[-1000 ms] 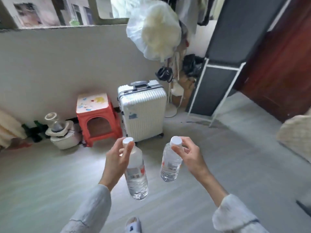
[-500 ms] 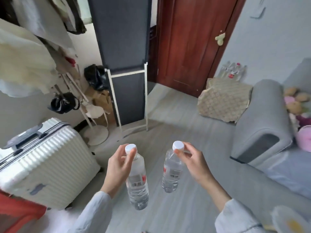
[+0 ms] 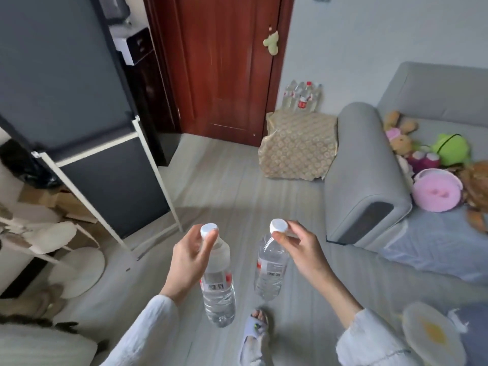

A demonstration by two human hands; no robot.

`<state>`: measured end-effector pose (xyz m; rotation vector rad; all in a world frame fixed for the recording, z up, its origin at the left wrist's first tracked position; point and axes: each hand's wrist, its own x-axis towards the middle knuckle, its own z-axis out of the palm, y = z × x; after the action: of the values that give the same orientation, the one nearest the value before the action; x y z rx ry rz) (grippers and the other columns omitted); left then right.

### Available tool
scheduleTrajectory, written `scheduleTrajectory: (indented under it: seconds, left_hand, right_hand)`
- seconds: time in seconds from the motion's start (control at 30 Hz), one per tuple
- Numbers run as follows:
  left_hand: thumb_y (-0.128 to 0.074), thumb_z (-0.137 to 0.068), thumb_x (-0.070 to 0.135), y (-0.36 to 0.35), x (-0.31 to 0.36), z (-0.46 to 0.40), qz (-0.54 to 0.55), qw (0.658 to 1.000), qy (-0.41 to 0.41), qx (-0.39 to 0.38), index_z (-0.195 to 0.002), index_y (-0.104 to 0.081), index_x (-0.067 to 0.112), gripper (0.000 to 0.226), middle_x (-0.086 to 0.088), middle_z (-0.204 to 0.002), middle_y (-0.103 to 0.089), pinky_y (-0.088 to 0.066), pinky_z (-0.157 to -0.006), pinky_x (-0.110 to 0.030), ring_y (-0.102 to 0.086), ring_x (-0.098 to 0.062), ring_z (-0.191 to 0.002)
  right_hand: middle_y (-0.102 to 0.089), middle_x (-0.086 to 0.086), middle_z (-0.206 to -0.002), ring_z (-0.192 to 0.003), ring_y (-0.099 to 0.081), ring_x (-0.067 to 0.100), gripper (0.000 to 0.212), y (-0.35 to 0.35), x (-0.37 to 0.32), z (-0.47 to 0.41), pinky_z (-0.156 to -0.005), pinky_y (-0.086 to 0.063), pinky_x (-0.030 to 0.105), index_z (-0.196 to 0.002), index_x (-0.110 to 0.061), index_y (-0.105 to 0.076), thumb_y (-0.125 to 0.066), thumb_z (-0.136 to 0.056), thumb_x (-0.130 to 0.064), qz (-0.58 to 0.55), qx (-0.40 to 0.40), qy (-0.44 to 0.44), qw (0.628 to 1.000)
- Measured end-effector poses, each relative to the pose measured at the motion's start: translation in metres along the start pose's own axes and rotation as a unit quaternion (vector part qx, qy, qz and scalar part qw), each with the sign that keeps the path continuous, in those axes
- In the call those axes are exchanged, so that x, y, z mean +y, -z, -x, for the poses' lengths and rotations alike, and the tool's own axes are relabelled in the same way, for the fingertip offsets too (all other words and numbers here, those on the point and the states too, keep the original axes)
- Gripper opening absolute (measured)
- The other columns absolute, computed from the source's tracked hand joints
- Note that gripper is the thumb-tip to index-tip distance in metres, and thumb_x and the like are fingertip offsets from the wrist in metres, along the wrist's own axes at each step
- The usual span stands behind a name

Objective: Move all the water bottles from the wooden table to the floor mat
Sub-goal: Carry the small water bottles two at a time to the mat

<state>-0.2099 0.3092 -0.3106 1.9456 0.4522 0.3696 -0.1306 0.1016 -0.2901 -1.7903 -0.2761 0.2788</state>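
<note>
Clear plastic bottles are hanging by their necks — the left hand is pinching one bottle, the right hand the other bottle. Carrying step, I judge; next, walking to the patterned mat far right and lowering both upright.

Grey plank floor, patterned mat on it, bottles behind

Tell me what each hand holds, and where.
Left hand pinches a water bottle at its neck; right hand pinches another bottle there too.
</note>
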Motion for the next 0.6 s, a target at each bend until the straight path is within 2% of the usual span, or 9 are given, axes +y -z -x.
scheduleTrajectory:
  seconds: [0.07,0.13,0.23,0.37,0.5,0.6]
  left_hand:
    - [-0.047,-0.078,0.058,-0.025,0.006,-0.041,0.005,1.0,-0.002,-0.008,-0.083,-0.06,0.024,0.037,-0.001,-0.078,-0.068,-0.053,-0.068,-0.036,-0.066,-0.017,-0.077]
    - [-0.049,-0.079,0.057,-0.048,0.019,-0.082,-0.001,1.0,-0.004,-0.019,-0.085,-0.06,0.018,0.041,-0.006,-0.077,-0.068,-0.052,-0.067,-0.037,-0.065,-0.018,-0.076]
    - [-0.052,-0.079,0.056,-0.079,0.038,-0.143,0.002,0.999,-0.016,-0.035,-0.089,-0.06,0.027,0.032,0.008,-0.077,-0.068,-0.05,-0.066,-0.026,-0.065,-0.002,-0.074]
    - [-0.052,-0.082,0.052,-0.113,0.057,-0.213,0.017,0.999,-0.023,-0.046,-0.09,-0.058,0.034,0.021,0.006,-0.078,-0.069,-0.053,-0.07,-0.028,-0.067,-0.003,-0.077]
    - [-0.051,-0.082,0.051,-0.156,0.069,-0.277,0.025,0.996,-0.041,-0.07,-0.091,-0.059,0.029,0.024,0.01,-0.072,-0.068,-0.047,-0.06,-0.009,-0.065,0.004,-0.071]
    - [-0.05,-0.081,0.05,-0.186,0.071,-0.327,0.034,0.995,-0.04,-0.086,-0.087,-0.057,0.032,0.02,0.008,-0.071,-0.066,-0.045,-0.057,-0.006,-0.064,0.004,-0.07]
  right_hand:
    - [-0.066,0.008,-0.098,-0.092,-0.059,0.016,0.016,0.017,0.004,-0.043,-0.081,-0.045,0.019,-0.097,-0.011,-0.062,-0.064,-0.081,-0.011,-0.001,-0.001,0.0,1.0]
    - [-0.067,0.005,-0.098,-0.093,-0.06,0.016,0.015,0.036,0.005,-0.086,-0.083,-0.045,0.022,-0.095,-0.016,-0.062,-0.065,-0.08,-0.014,0.001,0.002,-0.002,1.0]
    - [-0.066,-0.002,-0.096,-0.093,-0.06,0.012,0.016,0.063,0.003,-0.148,-0.086,-0.045,0.026,-0.092,-0.025,-0.061,-0.066,-0.08,-0.016,-0.002,0.011,0.001,1.0]
    - [-0.066,-0.002,-0.095,-0.091,-0.061,0.013,0.017,0.092,0.003,-0.214,-0.085,-0.046,0.028,-0.093,-0.025,-0.06,-0.066,-0.08,-0.015,0.006,0.015,0.01,1.0]
    - [-0.066,-0.001,-0.097,-0.098,-0.061,0.017,0.016,0.121,0.011,-0.276,-0.088,-0.045,0.03,-0.094,-0.023,-0.061,-0.065,-0.08,-0.017,0.012,0.034,-0.004,0.999]
    - [-0.066,-0.001,-0.099,-0.102,-0.06,0.017,0.017,0.138,0.02,-0.325,-0.09,-0.045,0.03,-0.097,-0.019,-0.061,-0.065,-0.081,-0.016,0.019,0.049,-0.023,0.998]
